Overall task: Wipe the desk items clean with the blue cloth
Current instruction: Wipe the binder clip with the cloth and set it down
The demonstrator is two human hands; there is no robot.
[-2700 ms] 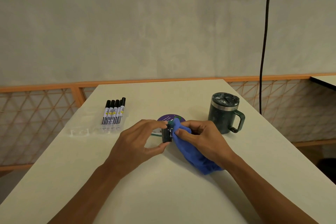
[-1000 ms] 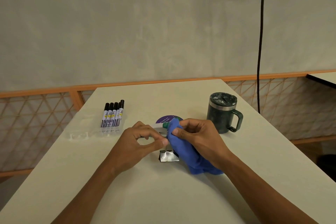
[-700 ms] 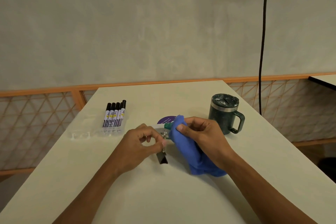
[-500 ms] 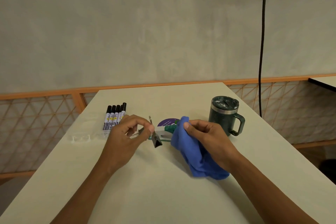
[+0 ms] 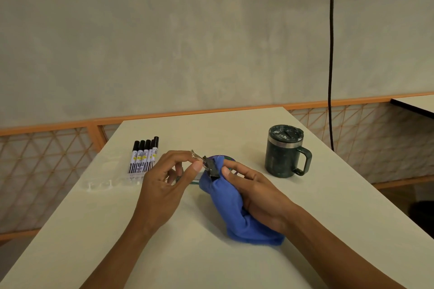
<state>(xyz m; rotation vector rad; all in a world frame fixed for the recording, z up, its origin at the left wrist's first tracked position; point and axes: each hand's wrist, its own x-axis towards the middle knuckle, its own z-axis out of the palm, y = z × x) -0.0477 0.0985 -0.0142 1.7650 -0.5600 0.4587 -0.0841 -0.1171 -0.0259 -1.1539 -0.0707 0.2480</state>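
My left hand (image 5: 164,185) pinches the wire handles of a black binder clip (image 5: 212,166) above the middle of the desk. My right hand (image 5: 256,192) grips the blue cloth (image 5: 232,209) and presses its upper edge against the clip's black body. The cloth's lower end trails onto the desk. A row of black-capped markers (image 5: 144,156) lies at the back left. A dark green lidded mug (image 5: 285,150) stands at the back right. A purple round item (image 5: 226,157) is mostly hidden behind the cloth and clip.
The cream desk (image 5: 211,253) has a clear plastic strip (image 5: 105,184) near its left edge. An orange lattice railing (image 5: 47,159) runs behind and left. A black cable (image 5: 331,54) hangs down the wall at the right. Another desk's corner (image 5: 413,105) shows far right.
The clip lay on the desk a second ago; my left hand picked it up by its handles, swung it left, then brought it back against the cloth in my right hand.
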